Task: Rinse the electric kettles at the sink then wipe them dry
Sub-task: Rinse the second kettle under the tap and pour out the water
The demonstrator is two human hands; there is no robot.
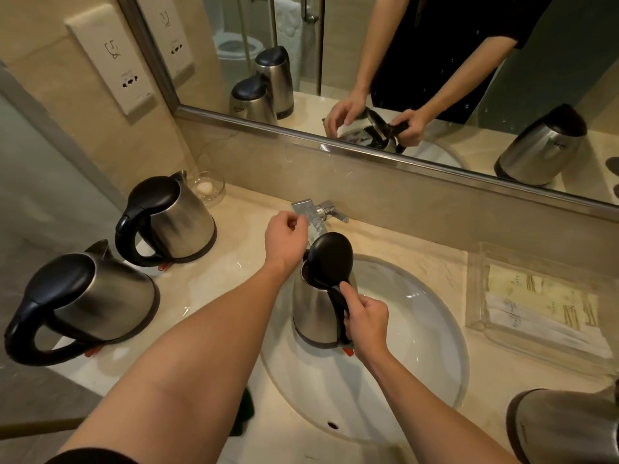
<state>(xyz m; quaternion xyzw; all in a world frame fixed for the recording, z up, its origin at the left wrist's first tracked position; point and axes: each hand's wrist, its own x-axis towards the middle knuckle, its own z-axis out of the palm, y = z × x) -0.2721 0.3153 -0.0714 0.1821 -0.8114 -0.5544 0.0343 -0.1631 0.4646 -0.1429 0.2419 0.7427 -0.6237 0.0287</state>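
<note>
From the head camera, a steel kettle stands upright over the white sink, its black lid swung open and standing up behind the mouth. The right hand is wrapped around the kettle's black handle, fingers curled tight round it and the thumb lying up along the top near the lid hinge. The left hand hovers just beyond the kettle's spout, next to the chrome tap; its fingers are loosely curled with fingertips drawn toward the thumb, and whether they pinch anything or touch the tap cannot be told. No stream of water can be made out at the tap. On the counter to the left stand two more steel kettles with lids down: one near, one farther back, both well apart from the sink. Behind the far one sits a glass dish with a small pale object in it. Right of the sink lies a clear tray of paper packets. At the lower right edge, part of another kettle shows. The mirror above reflects the hands, the kettles and a dark sleeve.
</note>
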